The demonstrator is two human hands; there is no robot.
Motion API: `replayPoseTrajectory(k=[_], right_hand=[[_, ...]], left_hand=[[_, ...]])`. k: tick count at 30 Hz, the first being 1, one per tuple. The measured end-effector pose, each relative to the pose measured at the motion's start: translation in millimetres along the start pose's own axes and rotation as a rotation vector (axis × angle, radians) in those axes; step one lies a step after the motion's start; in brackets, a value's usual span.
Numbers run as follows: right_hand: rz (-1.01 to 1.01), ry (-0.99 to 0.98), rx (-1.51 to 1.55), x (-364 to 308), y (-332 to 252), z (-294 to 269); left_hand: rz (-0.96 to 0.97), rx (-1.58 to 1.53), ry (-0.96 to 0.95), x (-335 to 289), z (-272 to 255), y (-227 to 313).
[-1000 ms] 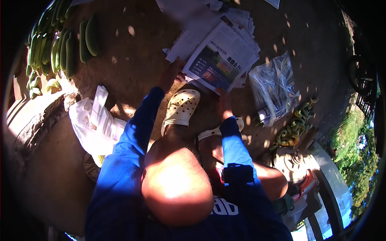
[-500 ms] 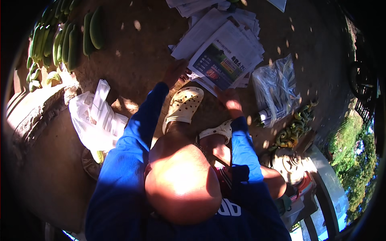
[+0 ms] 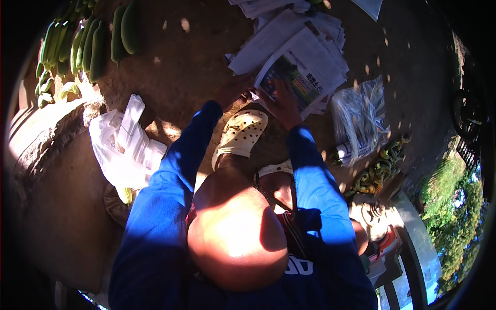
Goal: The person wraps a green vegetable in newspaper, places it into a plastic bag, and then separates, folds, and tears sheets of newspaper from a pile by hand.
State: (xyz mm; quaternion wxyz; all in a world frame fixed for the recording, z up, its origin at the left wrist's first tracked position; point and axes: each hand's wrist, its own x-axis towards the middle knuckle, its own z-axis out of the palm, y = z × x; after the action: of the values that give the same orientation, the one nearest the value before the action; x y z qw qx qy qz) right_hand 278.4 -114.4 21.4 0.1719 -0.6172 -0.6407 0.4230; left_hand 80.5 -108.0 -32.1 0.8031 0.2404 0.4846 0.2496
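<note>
In front of me a stack of newspapers (image 3: 310, 62) lies on the ground, its top sheet printed with a dark green picture. My left hand (image 3: 233, 93) is at the stack's lower left corner, its fingers curled at the paper's edge, partly in shadow. Across the lower part of the top sheet lies my right hand (image 3: 284, 105), its fingers stretched over the printed picture and its thumb near the same corner. The two hands are close together. Just below them is my foot in a cream clog (image 3: 243, 129).
Long green cucumbers (image 3: 95, 49) lie in rows at far left. A white plastic bag (image 3: 116, 150) sits left of my arm. To the right are a clear plastic bag (image 3: 359, 119) and a heap of curled yellowish-green vegetables (image 3: 380, 168). More papers (image 3: 263, 8) lie beyond the stack.
My right hand has moved left and up from the sheet's lower edge onto its printed picture, nearer my left hand. The sheet's lower left corner now looks slightly curled.
</note>
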Motion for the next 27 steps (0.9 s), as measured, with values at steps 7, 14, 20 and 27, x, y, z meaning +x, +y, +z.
replayPoseTrajectory(k=[7, 14, 20, 27], right_hand=[[0.005, -0.051, -0.003, 8.0, -6.6, -3.8], [-0.016, -0.008, -0.023, 15.9, 5.0, 5.8], [-0.038, -0.031, -0.039, 15.2, 21.0, 7.7], [0.275, -0.124, 0.33, 16.3, 39.5, 12.1]], left_hand=[[0.019, 0.018, 0.032, 1.3, 5.9, -5.8], [0.055, 0.022, -0.011, 3.9, 5.3, -7.6], [0.024, 0.023, -0.004, 3.0, 6.9, -5.1], [0.04, 0.139, 0.052, 0.9, 10.1, 0.3]])
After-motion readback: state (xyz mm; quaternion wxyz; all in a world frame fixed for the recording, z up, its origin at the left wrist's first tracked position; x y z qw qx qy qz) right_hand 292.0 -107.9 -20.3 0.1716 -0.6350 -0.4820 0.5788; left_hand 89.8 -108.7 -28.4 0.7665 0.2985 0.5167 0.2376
